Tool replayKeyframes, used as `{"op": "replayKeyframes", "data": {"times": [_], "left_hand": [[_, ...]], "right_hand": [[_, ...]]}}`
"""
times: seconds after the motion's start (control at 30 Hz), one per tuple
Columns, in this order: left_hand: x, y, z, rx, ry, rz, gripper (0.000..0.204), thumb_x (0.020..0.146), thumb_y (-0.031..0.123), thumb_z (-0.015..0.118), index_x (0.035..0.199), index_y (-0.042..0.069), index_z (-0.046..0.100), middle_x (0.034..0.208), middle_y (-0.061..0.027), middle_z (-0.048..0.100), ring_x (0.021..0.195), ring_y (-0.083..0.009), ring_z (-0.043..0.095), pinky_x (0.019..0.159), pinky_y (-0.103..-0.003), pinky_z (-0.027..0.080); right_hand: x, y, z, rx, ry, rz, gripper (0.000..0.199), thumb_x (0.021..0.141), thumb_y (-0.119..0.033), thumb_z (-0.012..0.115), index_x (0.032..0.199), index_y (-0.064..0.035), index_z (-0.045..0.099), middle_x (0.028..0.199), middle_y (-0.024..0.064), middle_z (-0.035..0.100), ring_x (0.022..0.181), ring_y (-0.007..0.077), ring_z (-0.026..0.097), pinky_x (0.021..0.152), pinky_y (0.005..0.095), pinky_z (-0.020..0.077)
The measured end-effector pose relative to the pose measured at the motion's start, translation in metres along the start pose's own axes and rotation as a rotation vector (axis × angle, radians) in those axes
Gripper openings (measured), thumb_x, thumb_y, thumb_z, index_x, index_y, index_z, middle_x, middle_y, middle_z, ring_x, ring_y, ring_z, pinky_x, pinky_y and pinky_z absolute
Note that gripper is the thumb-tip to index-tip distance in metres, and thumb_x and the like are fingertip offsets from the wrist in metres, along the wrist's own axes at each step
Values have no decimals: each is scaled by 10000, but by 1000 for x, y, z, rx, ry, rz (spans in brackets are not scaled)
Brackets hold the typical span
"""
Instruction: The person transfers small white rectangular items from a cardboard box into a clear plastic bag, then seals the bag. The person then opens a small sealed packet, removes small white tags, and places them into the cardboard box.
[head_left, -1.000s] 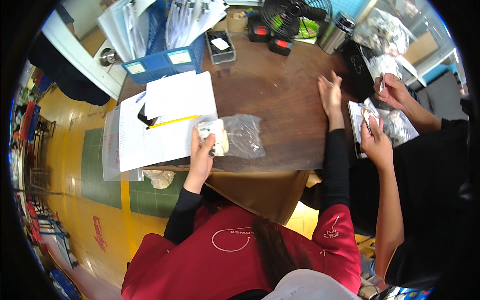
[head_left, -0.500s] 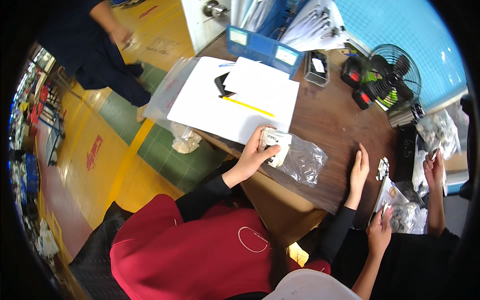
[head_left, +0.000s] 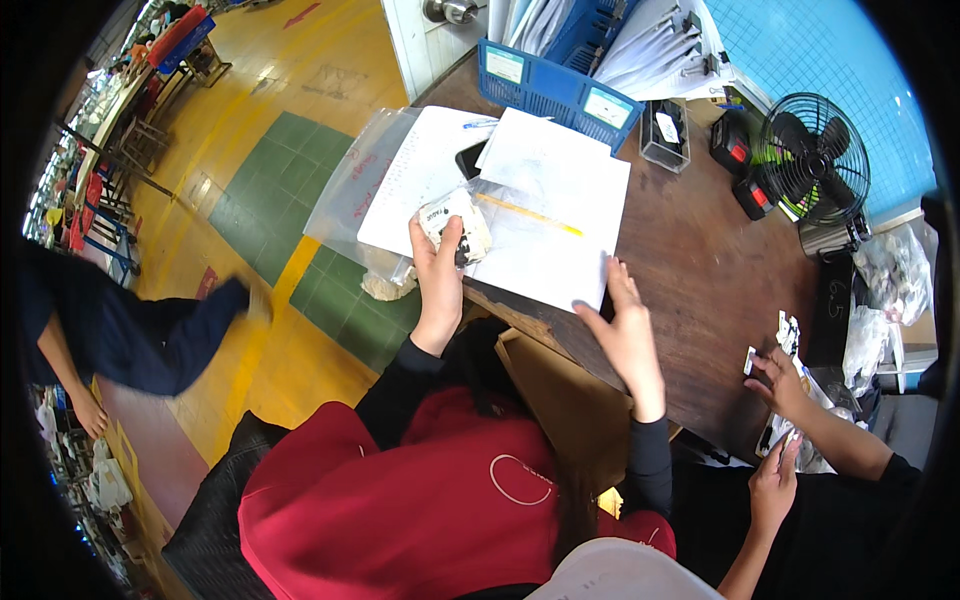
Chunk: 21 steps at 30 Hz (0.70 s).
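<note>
One stack of white tags [head_left: 474, 222] is gripped by the left hand [head_left: 437, 285]; the right hand [head_left: 630, 335] spreads unladen beside white paper [head_left: 545, 272], a yellow pencil [head_left: 550, 222] ahead between them.

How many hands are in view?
5: left hand holding a packet, right hand by papers, two coworker hands at right, a passerby's hand lower left; others may be hidden.

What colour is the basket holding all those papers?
The basket is blue; it shows best in the head view.
</note>
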<state>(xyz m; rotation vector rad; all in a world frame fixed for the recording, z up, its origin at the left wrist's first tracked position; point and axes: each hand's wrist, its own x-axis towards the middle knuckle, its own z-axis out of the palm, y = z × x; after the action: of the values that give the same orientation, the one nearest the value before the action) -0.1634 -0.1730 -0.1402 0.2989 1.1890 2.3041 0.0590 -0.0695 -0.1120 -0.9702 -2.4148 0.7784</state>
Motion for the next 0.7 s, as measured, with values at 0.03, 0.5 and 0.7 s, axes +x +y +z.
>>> {"op": "replayKeyframes", "data": {"times": [0.03,0.5,0.7], "left_hand": [[5,3,-2,-13,-6,-48,445,996,166,619,1368,63,398,1231,-75,559,1085,-118,573,879,-279,504],[80,22,-17,-1,-101,-41,356,1003,207,605,1314,102,468,1182,-42,630,1021,-116,641,814,-293,520],[97,26,-26,33,-113,-73,292,1005,204,597,1255,107,481,1170,-50,638,1033,-118,645,830,-283,522]], "right_hand": [[2,-7,10,-102,20,5,691,832,-225,779,1389,69,495,1399,343,481,1355,454,443,1137,473,366],[-6,-36,43,-177,149,179,799,674,-225,892,1360,5,552,1447,377,399,1360,512,403,1061,491,451],[-7,-34,45,-123,161,205,776,674,-242,894,1329,24,574,1434,381,412,1348,511,418,1060,491,451]]}}
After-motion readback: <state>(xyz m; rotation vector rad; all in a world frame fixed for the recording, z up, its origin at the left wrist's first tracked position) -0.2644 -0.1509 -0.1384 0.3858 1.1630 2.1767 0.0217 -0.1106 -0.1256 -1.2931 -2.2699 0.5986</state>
